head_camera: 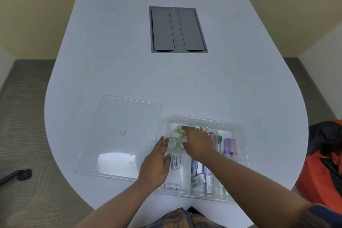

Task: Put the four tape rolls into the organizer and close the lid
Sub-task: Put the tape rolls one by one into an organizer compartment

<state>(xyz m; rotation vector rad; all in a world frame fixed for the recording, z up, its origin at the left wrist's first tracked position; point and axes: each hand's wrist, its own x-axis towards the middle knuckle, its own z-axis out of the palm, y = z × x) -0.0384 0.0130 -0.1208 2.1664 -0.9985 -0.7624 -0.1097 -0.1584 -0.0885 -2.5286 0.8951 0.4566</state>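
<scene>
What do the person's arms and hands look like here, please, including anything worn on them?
Both forearms are bare. The left hand and right hand wear no gloves, rings or watch that I can see. A dark sleeve covers the right upper arm only.

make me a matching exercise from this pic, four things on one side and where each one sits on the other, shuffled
Things:
1. clear flat plastic lid
2. clear tape rolls
3. pair of white AA batteries
4. pale purple translucent case

Places:
A. organizer's far-left compartment, at the fingertips of both hands
B. on the white table, left of the clear plastic organizer
C. organizer's right-hand side
D. left column of the organizer, just nearer than the rolls

Pairs: 1-B, 2-A, 3-D, 4-C
</scene>
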